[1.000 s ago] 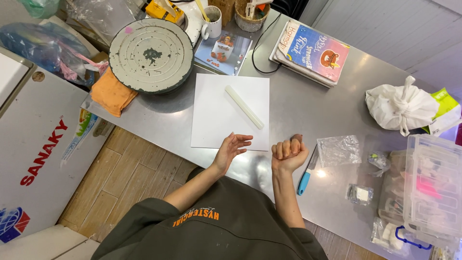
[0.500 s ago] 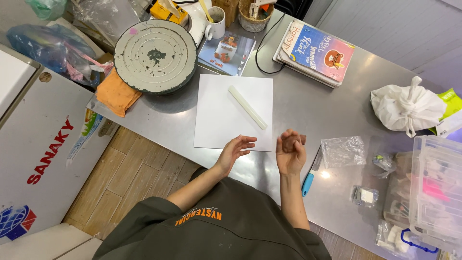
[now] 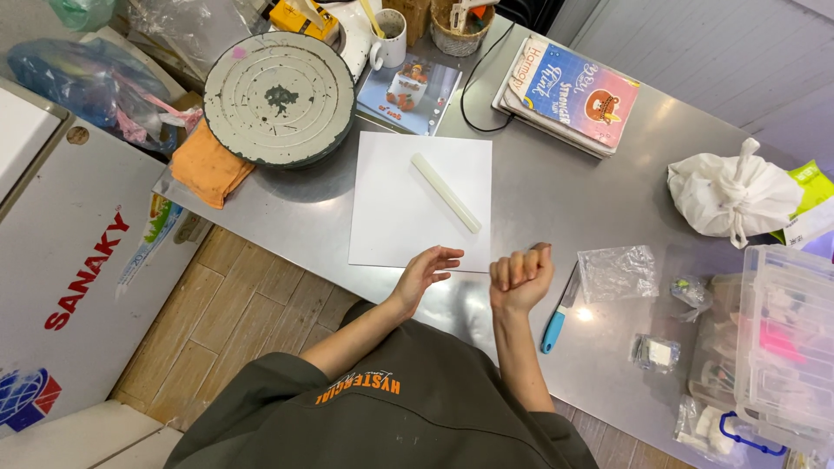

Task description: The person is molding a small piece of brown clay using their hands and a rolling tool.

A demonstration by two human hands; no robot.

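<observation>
White paper (image 3: 408, 200) lies on the steel table (image 3: 565, 187), a pale stick (image 3: 446, 192) resting across it. My left hand (image 3: 423, 272), fingers loosely spread and holding nothing, has slid onto the sheet's near edge since a moment ago. My right hand (image 3: 519, 275) stays curled in a fist just beside it; I cannot tell whether anything sits inside. A blue-handled knife (image 3: 558, 310) lies near, its blade hard to make out.

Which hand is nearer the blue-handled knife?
Right. The right hand, loosely fisted, is just left of the blue-handled knife; the left hand sits farther left, by the white sheet.
</observation>
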